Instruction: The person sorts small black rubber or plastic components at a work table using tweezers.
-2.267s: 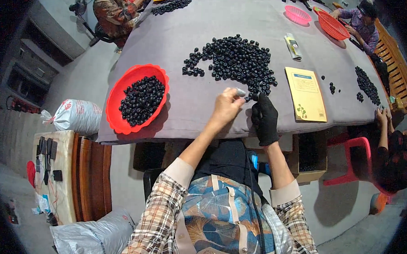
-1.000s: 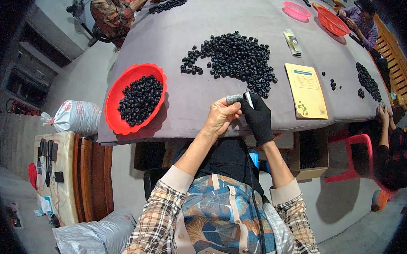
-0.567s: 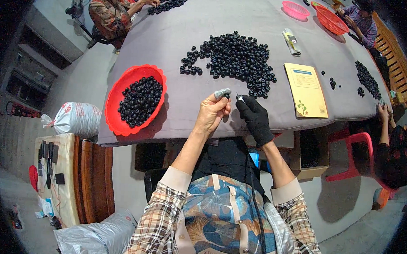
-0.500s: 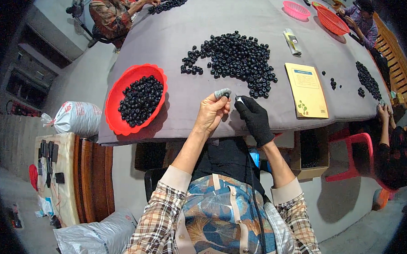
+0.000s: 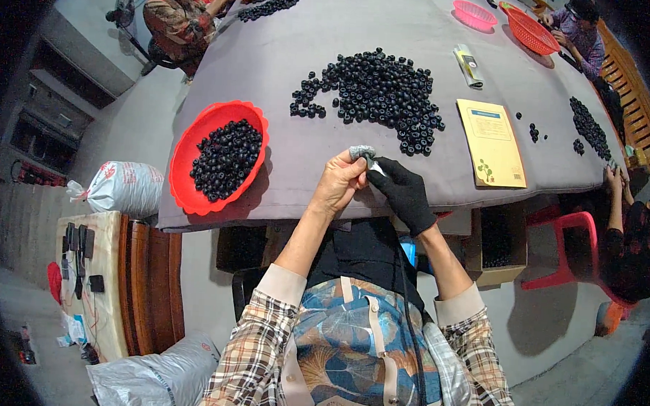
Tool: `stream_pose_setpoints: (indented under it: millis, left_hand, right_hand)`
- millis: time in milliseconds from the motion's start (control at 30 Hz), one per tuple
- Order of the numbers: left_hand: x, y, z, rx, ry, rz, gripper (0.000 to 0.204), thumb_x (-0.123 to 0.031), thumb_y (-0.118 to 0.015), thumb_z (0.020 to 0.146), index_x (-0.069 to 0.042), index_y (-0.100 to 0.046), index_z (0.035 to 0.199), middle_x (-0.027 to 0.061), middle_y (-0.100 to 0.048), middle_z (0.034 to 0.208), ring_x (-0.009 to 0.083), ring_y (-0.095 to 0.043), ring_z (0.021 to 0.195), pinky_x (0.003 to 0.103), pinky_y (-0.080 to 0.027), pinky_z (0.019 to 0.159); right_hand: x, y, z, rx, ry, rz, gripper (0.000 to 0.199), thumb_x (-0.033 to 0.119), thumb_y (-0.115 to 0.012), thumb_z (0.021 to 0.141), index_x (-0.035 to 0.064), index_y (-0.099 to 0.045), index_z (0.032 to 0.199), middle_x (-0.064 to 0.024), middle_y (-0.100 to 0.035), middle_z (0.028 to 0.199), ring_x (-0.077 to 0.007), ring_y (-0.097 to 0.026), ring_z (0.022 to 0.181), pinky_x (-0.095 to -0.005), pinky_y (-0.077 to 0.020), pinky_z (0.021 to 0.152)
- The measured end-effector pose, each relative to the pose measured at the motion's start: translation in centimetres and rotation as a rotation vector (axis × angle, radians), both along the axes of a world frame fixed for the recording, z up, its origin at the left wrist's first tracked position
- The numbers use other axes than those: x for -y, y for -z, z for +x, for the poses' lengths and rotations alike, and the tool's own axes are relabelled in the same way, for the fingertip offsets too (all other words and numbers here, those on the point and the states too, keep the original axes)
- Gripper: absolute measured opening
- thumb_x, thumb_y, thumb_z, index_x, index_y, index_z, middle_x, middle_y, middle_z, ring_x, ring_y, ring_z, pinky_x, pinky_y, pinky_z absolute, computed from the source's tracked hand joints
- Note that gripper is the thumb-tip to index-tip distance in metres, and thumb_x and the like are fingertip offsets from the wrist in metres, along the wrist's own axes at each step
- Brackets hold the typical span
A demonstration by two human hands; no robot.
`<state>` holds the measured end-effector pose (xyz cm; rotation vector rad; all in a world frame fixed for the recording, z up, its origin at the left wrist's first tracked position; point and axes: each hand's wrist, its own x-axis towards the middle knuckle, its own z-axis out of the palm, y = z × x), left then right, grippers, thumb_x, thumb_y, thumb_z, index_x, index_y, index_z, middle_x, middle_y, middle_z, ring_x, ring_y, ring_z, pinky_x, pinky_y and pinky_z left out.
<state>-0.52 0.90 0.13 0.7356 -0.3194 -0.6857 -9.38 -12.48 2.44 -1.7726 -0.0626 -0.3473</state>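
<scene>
The yellow booklet (image 5: 491,148) at the right of the grey-covered table (image 5: 283,172) carries a blue printed band, a framed block of small text and a green plant drawing, with lettering too small to make out; beyond it lies a slim packet (image 5: 468,67) with a dark round label mark; on the floor side at the left, a tied white sack (image 5: 128,187) bears red printing, and the lower silvery sack (image 5: 154,375) shows faint dark lettering. The left hand (image 5: 340,180), bare except for a grey cover on one finger, is drawn into a pinch around a small dark piece (image 5: 369,153), mostly hidden at the fingertips; the right hand (image 5: 404,195), in a black glove, has its fingers curled closed on a small white tool (image 5: 377,166), whose working end is hidden; the two hands meet at their fingertips, above the near edge of the table. Just beyond them spreads a heap of black beads (image 5: 380,93), some with visible holes, trailing toward the hands; to the left, a scalloped red bowl (image 5: 182,160) holds many more dark beads (image 5: 225,159).
</scene>
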Motion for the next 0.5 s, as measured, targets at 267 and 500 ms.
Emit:
stream_pose_setpoints:
  millis: [267, 500]
  left_hand:
    - [-0.04, -0.08, -0.04, -0.002, 0.001, 0.010, 0.015, -0.004, -0.059, 0.082, -0.002, -0.060, 0.097, 0.0034, -0.063, 0.078, 0.0052, -0.055, 0.053, 0.016, -0.047, 0.050]
    - [-0.10, -0.34, -0.17, -0.002, -0.008, 0.032, 0.015, -0.004, -0.058, 0.082, -0.002, -0.060, 0.097, 0.0029, -0.062, 0.078, 0.0048, -0.054, 0.053, 0.016, -0.045, 0.049]
  right_hand:
    - [-0.09, -0.09, 0.04, -0.051, 0.028, -0.023, 0.028, 0.015, -0.058, 0.084, 0.0016, -0.058, 0.108, -0.0075, -0.063, 0.098, -0.0106, -0.056, 0.087, -0.0257, -0.0455, 0.076]
    - [0.23, -0.33, -0.15, 0.056, -0.010, -0.223, 0.028, 0.015, -0.057, 0.084, 0.0010, -0.057, 0.109, -0.0069, -0.063, 0.100, -0.0105, -0.056, 0.088, -0.0256, -0.0455, 0.077]
